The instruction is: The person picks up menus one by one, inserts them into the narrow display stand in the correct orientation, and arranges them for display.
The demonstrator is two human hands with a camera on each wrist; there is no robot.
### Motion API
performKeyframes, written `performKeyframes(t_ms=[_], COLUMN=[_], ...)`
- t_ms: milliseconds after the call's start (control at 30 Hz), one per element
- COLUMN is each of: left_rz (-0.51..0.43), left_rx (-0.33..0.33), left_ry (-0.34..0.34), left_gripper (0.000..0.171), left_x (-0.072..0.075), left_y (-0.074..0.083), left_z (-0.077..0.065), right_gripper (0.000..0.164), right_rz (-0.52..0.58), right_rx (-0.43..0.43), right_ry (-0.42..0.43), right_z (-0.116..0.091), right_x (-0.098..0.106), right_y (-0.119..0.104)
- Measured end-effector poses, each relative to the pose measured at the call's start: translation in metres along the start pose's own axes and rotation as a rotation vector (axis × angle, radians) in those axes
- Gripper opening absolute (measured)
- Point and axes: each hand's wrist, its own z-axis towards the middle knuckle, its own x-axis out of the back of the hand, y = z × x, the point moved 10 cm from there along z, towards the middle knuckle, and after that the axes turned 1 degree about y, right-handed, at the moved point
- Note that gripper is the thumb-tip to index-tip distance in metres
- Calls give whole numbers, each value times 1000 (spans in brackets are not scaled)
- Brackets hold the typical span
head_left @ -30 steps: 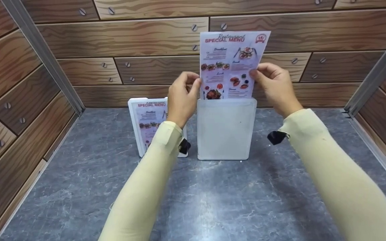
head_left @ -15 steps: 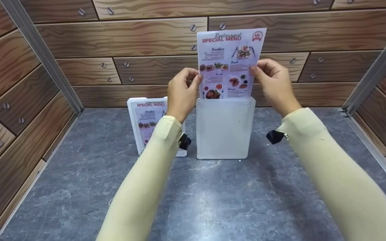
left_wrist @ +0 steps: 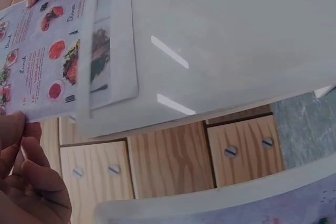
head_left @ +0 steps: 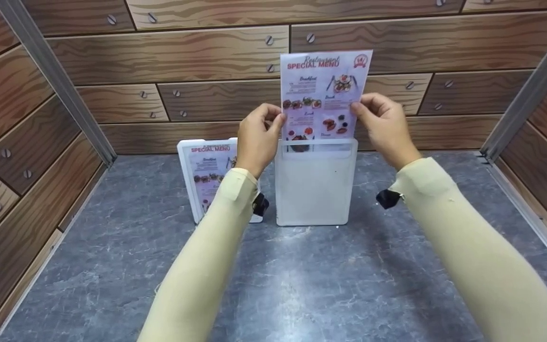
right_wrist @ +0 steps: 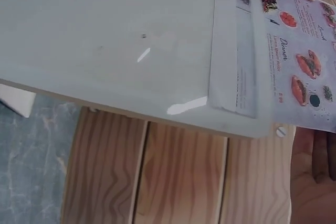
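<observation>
A printed menu sheet (head_left: 323, 90) stands upright with its lower end inside the clear-fronted white menu holder (head_left: 314, 190). My left hand (head_left: 260, 135) pinches the sheet's left edge between thumb and fingers. On the opposite edge, my right hand (head_left: 385, 126) pinches it at about the same height. Through the holder's front, the wrist views show the lower strip of the menu sheet (left_wrist: 113, 45) behind the clear panel. In the right wrist view the holder (right_wrist: 131, 51) fills the upper left, and the right hand (right_wrist: 315, 182) is partly cut off by the frame.
A second white holder (head_left: 185, 166) with a similar menu in it stands to the left, partly behind my left forearm. Both rest on a grey marbled tabletop (head_left: 273, 285). Wood-patterned walls (head_left: 197, 52) close off the back and sides.
Both hands have lowered the menu sheet, after a slight rise, so its bottom strip now sits behind the holder's clear front. The grips look the same. Both holders stay in place.
</observation>
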Motion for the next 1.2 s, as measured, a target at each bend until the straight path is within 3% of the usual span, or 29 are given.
performKeyframes(t_ms=[233, 367, 700, 1200], left_rz=[70, 127, 147, 157], left_rx=[37, 47, 41, 13], left_ry=[-28, -56, -82, -85], left_gripper=[14, 15, 14, 16], left_x=[-5, -10, -16, -8], left_y=[-16, -18, -16, -11], left_z=[-7, -12, -19, -15], right_gripper=[25, 24, 15, 17], right_rz=[-56, -34, 24, 17], right_rx=[-34, -46, 14, 26], right_ry=[-8, 9, 102, 110], right_z=[-7, -10, -11, -11], right_x=[-5, -5, 5, 1], right_y=[19, 26, 18, 15])
